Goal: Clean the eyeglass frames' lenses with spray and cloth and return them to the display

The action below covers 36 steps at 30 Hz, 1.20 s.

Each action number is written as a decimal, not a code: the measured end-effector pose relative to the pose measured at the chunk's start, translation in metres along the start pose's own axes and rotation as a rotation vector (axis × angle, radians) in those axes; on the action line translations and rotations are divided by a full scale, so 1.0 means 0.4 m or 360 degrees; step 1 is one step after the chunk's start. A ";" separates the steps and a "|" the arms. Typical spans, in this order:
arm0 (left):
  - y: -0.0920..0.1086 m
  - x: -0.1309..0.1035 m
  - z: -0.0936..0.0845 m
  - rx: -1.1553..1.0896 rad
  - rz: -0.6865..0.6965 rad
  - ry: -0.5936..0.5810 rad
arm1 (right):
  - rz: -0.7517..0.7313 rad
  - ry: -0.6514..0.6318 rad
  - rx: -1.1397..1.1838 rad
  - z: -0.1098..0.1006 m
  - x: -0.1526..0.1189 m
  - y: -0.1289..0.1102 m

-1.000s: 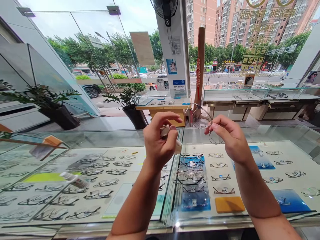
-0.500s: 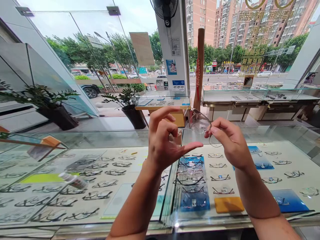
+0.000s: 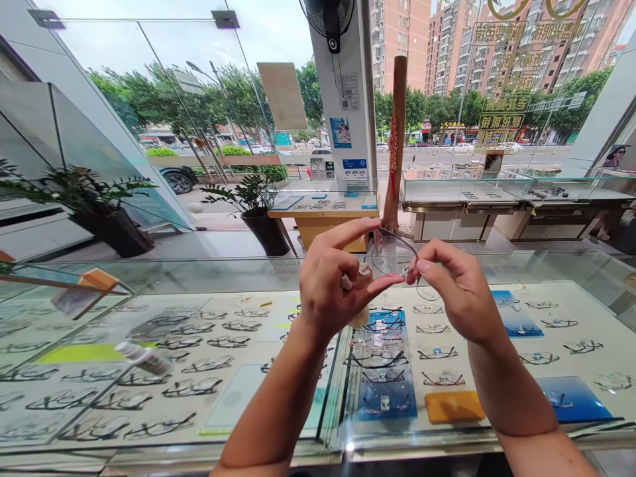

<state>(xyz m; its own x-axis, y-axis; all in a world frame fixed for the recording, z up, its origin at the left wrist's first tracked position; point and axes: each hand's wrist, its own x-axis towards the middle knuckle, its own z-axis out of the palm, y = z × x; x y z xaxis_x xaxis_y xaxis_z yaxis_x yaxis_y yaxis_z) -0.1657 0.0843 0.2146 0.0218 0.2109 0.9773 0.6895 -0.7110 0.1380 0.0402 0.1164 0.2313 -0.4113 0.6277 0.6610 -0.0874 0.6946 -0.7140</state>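
A pair of thin-rimmed glasses [image 3: 393, 257] hangs in the air between my hands, above the glass display counter. My right hand [image 3: 454, 288] pinches it near the middle of the frame. My left hand [image 3: 335, 278] has its index finger at the upper edge of the glasses and its thumb at the lower edge. The other fingers of that hand are curled around a pale cloth [image 3: 362, 315], which hangs behind the palm. Rows of glasses lie below in the counter.
The glass counter [image 3: 199, 271] spans the front. A white bottle [image 3: 144, 358] lies tilted at the left, an orange case [image 3: 454, 407] at the lower right. Potted plants [image 3: 265, 232], a wooden post [image 3: 396, 146] and more display cases stand beyond.
My left hand has moved right, and its thumb and index finger now meet the glasses. The glasses have turned slightly, and more of the pale cloth shows.
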 end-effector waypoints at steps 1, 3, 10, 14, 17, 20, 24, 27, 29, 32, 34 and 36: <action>0.001 0.001 0.000 0.0002 0.0030 0.0008 | 0.0001 -0.0001 -0.0004 0.000 -0.001 0.000; 0.001 0.002 0.000 0.0020 0.0104 0.0013 | 0.0000 0.0000 -0.0017 -0.001 -0.001 0.000; -0.009 0.004 0.000 0.0165 0.0300 -0.0022 | -0.0077 0.0005 -0.0094 -0.002 -0.001 0.000; -0.008 0.005 0.002 0.0197 0.0269 0.0173 | -0.0274 0.0266 -0.0222 -0.001 -0.006 0.003; 0.000 0.003 0.002 0.0208 0.0059 0.0392 | -0.0431 0.0469 -0.0430 -0.001 -0.009 0.010; 0.010 0.000 0.000 0.0161 -0.0115 0.0524 | -0.0510 0.0535 -0.0635 0.001 -0.010 0.018; 0.020 0.000 0.000 0.0140 -0.0210 0.0583 | -0.0508 0.0543 -0.0767 0.006 -0.007 0.023; 0.024 0.004 0.003 0.0144 -0.0233 0.0597 | -0.0482 0.0543 -0.0786 0.008 -0.006 0.021; 0.027 0.007 0.006 0.0133 -0.0233 0.0599 | -0.0478 0.0559 -0.0758 0.010 -0.005 0.021; 0.027 0.010 0.009 0.0111 -0.0235 0.0590 | -0.0492 0.0619 -0.0657 0.015 -0.003 0.025; 0.025 0.011 0.010 0.0103 -0.0243 0.0584 | -0.0491 0.0655 -0.0592 0.018 -0.002 0.030; 0.023 0.011 0.011 0.0087 -0.0240 0.0574 | -0.0480 0.0665 -0.0556 0.019 -0.001 0.033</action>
<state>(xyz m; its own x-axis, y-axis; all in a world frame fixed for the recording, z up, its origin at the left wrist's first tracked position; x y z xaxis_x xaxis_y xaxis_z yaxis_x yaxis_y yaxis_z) -0.1563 0.0816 0.2194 -0.3317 0.0538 0.9418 0.7035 -0.6510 0.2849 0.0324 0.1226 0.2198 -0.0189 0.4215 0.9066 0.1868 0.8923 -0.4109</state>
